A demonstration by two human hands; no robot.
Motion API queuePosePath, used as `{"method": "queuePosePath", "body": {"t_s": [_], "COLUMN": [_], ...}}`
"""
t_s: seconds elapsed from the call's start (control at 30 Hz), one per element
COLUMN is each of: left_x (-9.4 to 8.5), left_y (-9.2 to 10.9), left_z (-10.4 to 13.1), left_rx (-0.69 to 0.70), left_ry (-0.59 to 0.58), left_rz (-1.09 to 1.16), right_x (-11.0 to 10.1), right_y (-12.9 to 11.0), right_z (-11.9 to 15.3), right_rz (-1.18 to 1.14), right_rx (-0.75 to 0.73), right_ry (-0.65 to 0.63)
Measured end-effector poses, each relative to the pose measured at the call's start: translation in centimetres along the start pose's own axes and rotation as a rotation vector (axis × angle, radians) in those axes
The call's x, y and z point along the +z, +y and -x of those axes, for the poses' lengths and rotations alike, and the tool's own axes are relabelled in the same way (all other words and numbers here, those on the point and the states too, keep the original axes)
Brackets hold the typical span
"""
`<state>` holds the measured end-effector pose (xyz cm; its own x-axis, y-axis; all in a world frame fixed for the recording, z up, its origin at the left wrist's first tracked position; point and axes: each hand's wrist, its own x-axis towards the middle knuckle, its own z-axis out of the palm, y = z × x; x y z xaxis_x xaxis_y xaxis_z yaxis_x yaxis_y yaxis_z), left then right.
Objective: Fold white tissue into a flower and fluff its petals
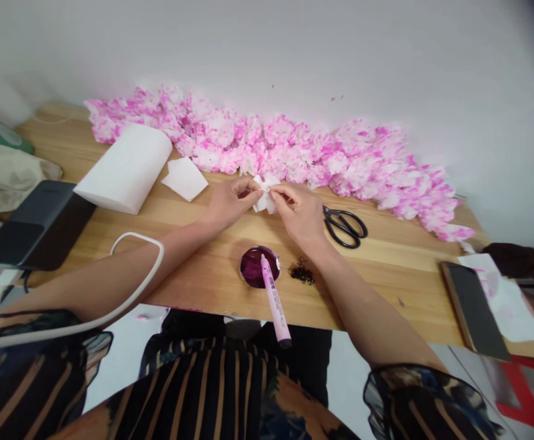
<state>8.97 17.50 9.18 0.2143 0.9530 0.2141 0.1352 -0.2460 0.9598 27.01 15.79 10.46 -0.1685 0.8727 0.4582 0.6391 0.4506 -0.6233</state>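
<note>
Between my two hands is a small white paper flower, pleated and gathered at its middle. My left hand pinches its left side with thumb and forefinger. From the right, my right hand grips the gathered middle with its fingertips. Below them stands a small round dish of dark purple liquid, with a pink marker resting tip-in, its black end over the table edge. Short black ties lie in a small heap beside the dish. Black-handled scissors rest just right of my right hand.
Along the wall runs a long row of pink-and-white paper flowers. To the left are a stack of white paper, loose white sheets and a black power bank with a white cable. A phone lies at right.
</note>
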Motion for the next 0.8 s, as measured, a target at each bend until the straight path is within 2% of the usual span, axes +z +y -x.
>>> {"method": "queuePosePath", "body": {"t_s": [0.13,0.23,0.4,0.53,0.7,0.8], "left_x": [0.0,0.0,0.3,0.3,0.1,0.1], "left_y": [-0.1,-0.1,0.4,0.7,0.7,0.4], "left_z": [-0.2,-0.1,0.5,0.6,0.4,0.2], "left_rx": [-0.051,-0.043,0.036,0.033,0.032,-0.014], "left_ry": [0.015,0.021,-0.007,-0.023,-0.001,0.007], "left_rz": [0.082,0.07,-0.021,-0.047,-0.048,0.03], "right_x": [0.2,0.2,-0.3,-0.3,-0.1,-0.1], "right_y": [0.7,0.9,0.0,-0.4,-0.3,-0.1], "right_z": [-0.2,-0.4,-0.3,-0.1,0.0,-0.1], "right_rz": [-0.208,-0.323,-0.115,0.04,0.063,0.007], "right_rx": [0.203,0.251,0.126,-0.01,-0.066,-0.021], "right_ry": [-0.012,-0.03,-0.008,-0.016,-0.037,-0.019]}}
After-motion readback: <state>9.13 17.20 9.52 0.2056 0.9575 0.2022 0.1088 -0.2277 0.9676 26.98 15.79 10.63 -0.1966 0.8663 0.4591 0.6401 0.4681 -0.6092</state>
